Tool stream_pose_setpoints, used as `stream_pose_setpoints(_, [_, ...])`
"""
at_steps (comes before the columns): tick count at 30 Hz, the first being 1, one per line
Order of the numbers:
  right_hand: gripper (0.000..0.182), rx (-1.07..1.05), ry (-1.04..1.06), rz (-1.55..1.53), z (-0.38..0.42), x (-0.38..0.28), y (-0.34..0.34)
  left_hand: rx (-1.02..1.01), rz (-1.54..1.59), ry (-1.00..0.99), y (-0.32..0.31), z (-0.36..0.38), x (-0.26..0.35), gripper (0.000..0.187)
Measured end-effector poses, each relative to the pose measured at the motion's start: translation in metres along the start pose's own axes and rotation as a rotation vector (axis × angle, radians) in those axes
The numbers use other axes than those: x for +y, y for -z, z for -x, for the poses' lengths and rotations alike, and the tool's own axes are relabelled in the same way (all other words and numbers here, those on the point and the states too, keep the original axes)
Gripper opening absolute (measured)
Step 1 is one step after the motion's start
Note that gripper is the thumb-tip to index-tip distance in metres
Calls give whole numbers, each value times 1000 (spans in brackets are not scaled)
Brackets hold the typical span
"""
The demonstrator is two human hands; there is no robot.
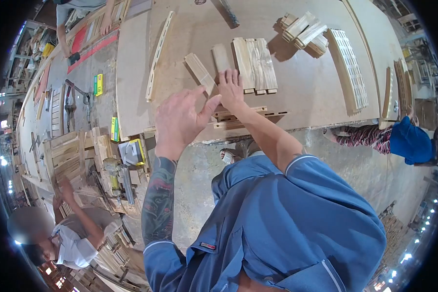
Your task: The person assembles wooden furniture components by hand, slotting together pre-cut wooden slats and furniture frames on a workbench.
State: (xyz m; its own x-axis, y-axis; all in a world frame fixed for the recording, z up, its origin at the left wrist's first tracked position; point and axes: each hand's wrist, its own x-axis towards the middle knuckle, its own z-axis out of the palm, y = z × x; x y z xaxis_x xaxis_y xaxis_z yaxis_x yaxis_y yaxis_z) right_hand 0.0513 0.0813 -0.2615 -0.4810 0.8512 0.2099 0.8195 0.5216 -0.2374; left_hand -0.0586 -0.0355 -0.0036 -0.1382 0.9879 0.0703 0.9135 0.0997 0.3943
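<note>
My left hand is over the near part of the worktable, thumb spread from the index finger; its other fingers are partly hidden. The index fingertip is at the near end of a short wooden slat that lies at a slant. My right hand rests with its fingers stretched out at the near end of a second short slat. To its right, several short boards with tongued ends lie side by side. Below my right wrist, slotted wooden strips lie along the near table edge.
A crosswise stack of boards and a bundle of slotted strips are at the right. One long slotted strip lies left. Co-workers' hands show upper left; a person is lower left, another in a blue cap right.
</note>
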Motion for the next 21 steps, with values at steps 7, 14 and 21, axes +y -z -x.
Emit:
stream_pose_setpoints(7, [50,-214,-258,-181,-5,-4,54,-21,-30,30,-2,11,0,54])
stream_pose_setpoints(14, [32,-195,-394,-1159,36,22,121,0,-30,12,-5,13,-3,54])
stream_pose_setpoints(21, [26,-417,29,-1103,60,39,117,-54,4,56,-2,11,-2,54])
